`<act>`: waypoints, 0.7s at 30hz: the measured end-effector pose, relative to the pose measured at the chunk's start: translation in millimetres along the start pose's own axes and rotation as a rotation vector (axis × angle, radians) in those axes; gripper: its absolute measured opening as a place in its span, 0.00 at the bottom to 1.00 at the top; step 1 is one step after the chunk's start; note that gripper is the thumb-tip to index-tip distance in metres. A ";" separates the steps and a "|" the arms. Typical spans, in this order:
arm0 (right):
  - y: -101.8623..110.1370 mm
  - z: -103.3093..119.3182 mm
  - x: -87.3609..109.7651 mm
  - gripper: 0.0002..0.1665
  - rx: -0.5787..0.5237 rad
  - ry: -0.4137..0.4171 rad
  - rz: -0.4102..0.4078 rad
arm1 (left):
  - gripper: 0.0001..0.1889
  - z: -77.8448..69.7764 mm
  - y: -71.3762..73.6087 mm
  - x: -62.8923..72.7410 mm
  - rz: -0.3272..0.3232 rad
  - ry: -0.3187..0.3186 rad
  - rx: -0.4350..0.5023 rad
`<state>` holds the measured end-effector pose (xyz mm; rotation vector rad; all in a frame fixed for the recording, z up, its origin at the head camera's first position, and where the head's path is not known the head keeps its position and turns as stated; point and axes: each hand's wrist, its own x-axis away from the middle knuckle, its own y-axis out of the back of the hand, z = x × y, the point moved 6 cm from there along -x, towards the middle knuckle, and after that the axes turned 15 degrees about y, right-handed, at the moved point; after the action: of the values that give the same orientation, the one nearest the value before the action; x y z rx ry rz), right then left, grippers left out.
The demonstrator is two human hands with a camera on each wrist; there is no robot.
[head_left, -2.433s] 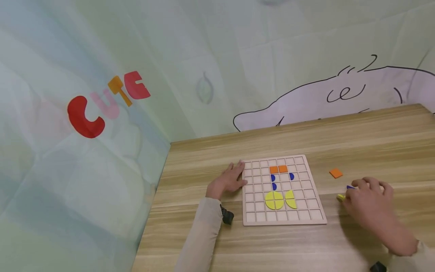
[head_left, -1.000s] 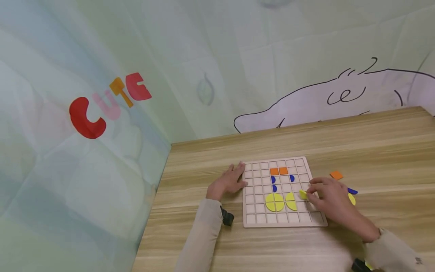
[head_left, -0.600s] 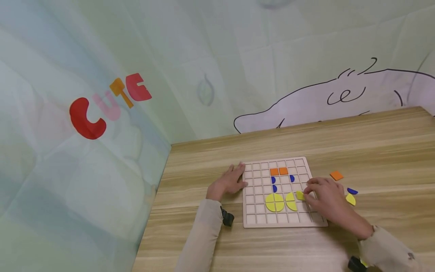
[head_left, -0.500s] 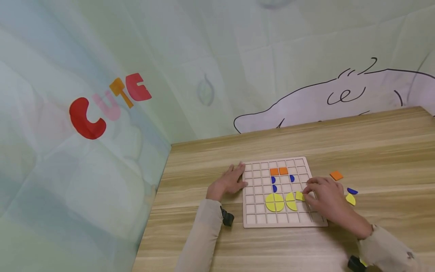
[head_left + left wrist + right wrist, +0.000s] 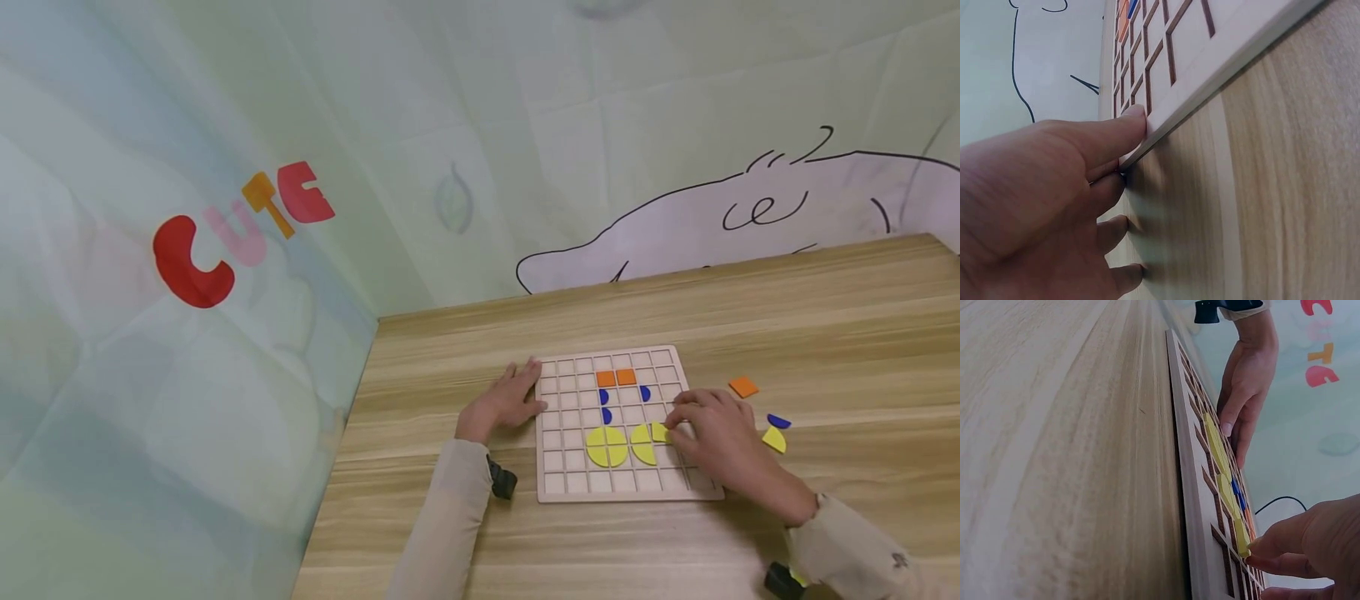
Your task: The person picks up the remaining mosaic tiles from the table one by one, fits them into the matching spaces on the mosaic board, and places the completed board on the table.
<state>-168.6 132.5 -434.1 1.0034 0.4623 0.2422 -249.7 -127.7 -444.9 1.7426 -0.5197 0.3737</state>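
A pale wooden grid board (image 5: 630,497) lies on the table. My left hand (image 5: 501,404) is at its left edge, fingers extended; in the left wrist view the thumb (image 5: 1132,119) touches the rim. My right hand (image 5: 716,437) pinches a yellow quarter-circle piece (image 5: 659,432) between thumb and finger, low over a cell just right of two yellow quarters (image 5: 642,446). The right wrist view has the held piece (image 5: 1242,537) right at the fingertips, partly inside the grid. Further left sits a full yellow circle (image 5: 606,447) of quarter pieces. Above are two orange squares (image 5: 615,378) and several blue half-circles (image 5: 607,415).
Loose on the table, right of the board, lie an orange square (image 5: 743,387), a blue half-circle (image 5: 778,422) and a yellow quarter-circle (image 5: 775,439). A printed cloth backdrop (image 5: 450,125) stands behind and to the left of the wooden table (image 5: 600,550).
My right hand has taken a yellow quarter-circle from the loose pieces and carried it left onto the board, lowering it beside the other yellow quarters. The left hand has stayed in place.
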 end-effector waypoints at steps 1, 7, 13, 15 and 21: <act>-0.1 0.2 -0.3 0.03 0.004 0.001 0.000 | 0.37 0.1 -0.1 -0.3 0.001 0.000 0.000; -1.3 1.1 -1.3 0.03 0.035 0.013 0.000 | 0.37 0.3 0.1 -0.4 -0.001 -0.003 0.000; -1.8 2.8 -0.8 0.03 0.053 0.019 0.006 | 0.37 -0.2 0.1 0.4 -0.005 -0.002 0.007; -1.5 3.7 -1.0 0.02 0.063 0.021 0.008 | 0.37 -0.1 0.0 0.3 -0.006 -0.002 0.010; -0.8 6.4 -1.3 0.02 0.085 0.028 0.004 | 0.37 0.6 -0.8 -0.5 -0.003 0.000 0.006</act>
<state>-166.7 126.7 -431.5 1.0856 0.4990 0.2422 -249.7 -128.1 -446.0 1.7493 -0.5167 0.3737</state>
